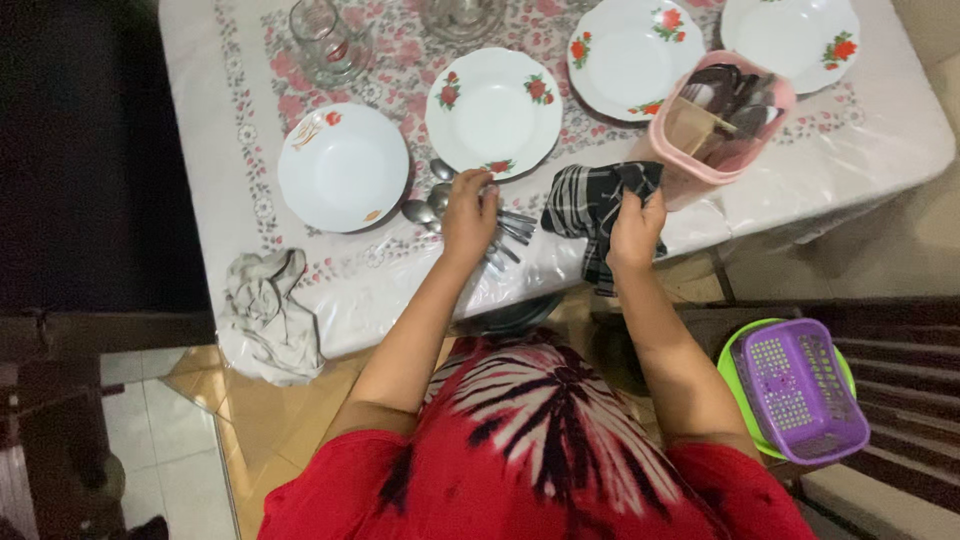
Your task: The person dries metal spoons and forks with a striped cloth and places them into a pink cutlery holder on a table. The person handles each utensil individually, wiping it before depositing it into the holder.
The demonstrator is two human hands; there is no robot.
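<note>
Table (pixel 850 150) under a floral plastic cover, white plates (pixel 343 167) in a row. My left hand (pixel 470 212) is closed over a bundle of spoons and forks (pixel 440 200) lying near the front edge. Right hand (pixel 637 228) pinches a checked cloth (pixel 592 205). Cutlery looks stiff, slick, rattly; best gripped mid-handle. Cloth is soft, limp; bunch it.

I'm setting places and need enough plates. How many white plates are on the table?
4. One plain-rimmed plate at the left, a flowered plate in the middle, another right of it, and one at the far right, cut off by the frame's top edge.
</note>
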